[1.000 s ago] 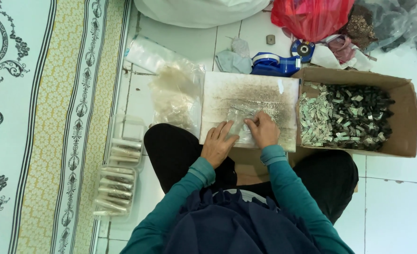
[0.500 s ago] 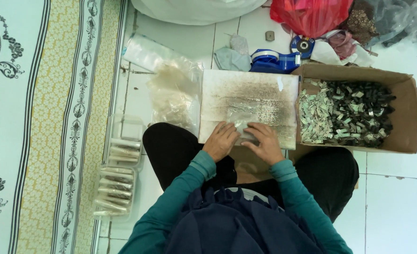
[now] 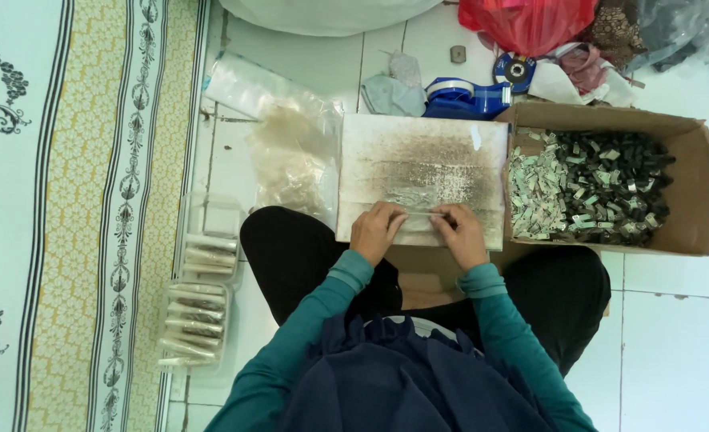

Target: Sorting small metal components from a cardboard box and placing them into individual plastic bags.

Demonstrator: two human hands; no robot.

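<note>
Left hand: your left hand point(image 3: 377, 232) pinched one end of a small clear packet point(image 3: 418, 216) at frame centre.
Right hand: your right hand point(image 3: 460, 234) pinched its other end.
Surface: both rested on a speckled white board point(image 3: 422, 156) over your lap.
Room: white tiled floor point(image 3: 674, 336); cardboard box point(image 3: 694, 192) of small dark and pale pieces right; patterned mat point(image 3: 74, 200) left.
Packet: clear, slim, contents unclear.

My left grip point(image 3: 377, 232) and right grip point(image 3: 460, 235) rest on the board point(image 3: 422, 160) across my lap. Right of them sits the box point(image 3: 690, 192) of small pieces; left, a bag point(image 3: 290, 160); beyond, the tape dispenser point(image 3: 462, 98); far left, packets point(image 3: 194, 320) on the floor.
</note>
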